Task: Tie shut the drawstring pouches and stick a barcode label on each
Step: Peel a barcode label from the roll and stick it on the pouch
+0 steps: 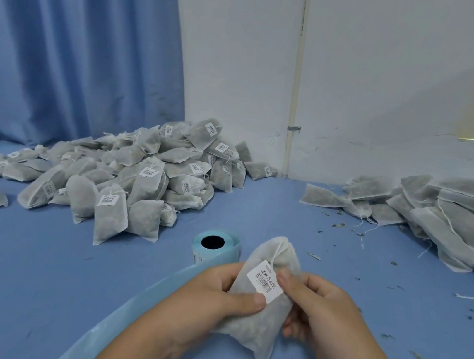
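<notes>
Both hands hold one pouch (pixel 259 330) above the near part of the blue bench (pixel 31 271), in front of the person. The neck of the pouch is gathered at the top and its string hangs down the front. A white barcode label (pixel 264 280) sits on the upper front of the pouch. The left hand (pixel 218 293) grips the pouch from the left, fingers curled round it, with the thumb on the lower corner of the label. The right hand (pixel 321 308) grips it from the right, fingers curled behind, with the thumb on the right edge of the label. Just behind the hands stands a light blue roll (pixel 216 245), and a pale strip (pixel 124 310) runs from it toward the person. At the far left lies a pile (pixel 138 170) of pouches with labels, in front of a blue curtain (pixel 82 33). At the far right, by the white wall (pixel 368 76), lies a heap (pixel 454 218) of flat pouches with loose strings. Dark crumbs (pixel 338 225) are scattered on the bench near this heap.
</notes>
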### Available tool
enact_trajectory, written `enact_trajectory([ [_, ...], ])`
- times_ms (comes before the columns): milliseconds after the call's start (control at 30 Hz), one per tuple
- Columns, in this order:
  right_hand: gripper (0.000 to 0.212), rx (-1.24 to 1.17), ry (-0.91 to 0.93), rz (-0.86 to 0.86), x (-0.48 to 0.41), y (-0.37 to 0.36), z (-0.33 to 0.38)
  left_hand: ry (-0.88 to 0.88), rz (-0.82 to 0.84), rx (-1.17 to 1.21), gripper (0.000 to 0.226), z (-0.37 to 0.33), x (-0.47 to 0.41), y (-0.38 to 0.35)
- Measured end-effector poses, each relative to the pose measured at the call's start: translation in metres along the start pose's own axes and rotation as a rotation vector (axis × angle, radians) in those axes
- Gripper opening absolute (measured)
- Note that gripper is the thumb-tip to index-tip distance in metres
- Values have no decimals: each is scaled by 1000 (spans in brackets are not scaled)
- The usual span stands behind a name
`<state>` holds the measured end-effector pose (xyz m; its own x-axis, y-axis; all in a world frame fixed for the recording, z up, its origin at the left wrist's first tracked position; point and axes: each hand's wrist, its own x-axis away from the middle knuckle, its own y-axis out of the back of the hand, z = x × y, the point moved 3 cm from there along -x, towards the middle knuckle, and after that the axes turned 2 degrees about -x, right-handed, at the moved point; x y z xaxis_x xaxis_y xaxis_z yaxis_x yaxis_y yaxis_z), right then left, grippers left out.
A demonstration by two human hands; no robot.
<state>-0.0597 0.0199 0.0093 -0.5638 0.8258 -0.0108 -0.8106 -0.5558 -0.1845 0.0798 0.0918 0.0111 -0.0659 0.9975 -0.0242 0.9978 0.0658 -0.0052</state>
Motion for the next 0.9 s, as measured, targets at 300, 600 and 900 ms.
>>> enact_trajectory([
  [300,25,258,-60,292,-23,-45,11,-107,-533,131,16,-15,2,24],
  [600,6,-158,-177,246,-130,-139,58,-67,-839,109,13,-69,-8,135],
  [900,11,-229,96,115,-211,-168,114,-83,-859,101,13,-87,-17,163],
])
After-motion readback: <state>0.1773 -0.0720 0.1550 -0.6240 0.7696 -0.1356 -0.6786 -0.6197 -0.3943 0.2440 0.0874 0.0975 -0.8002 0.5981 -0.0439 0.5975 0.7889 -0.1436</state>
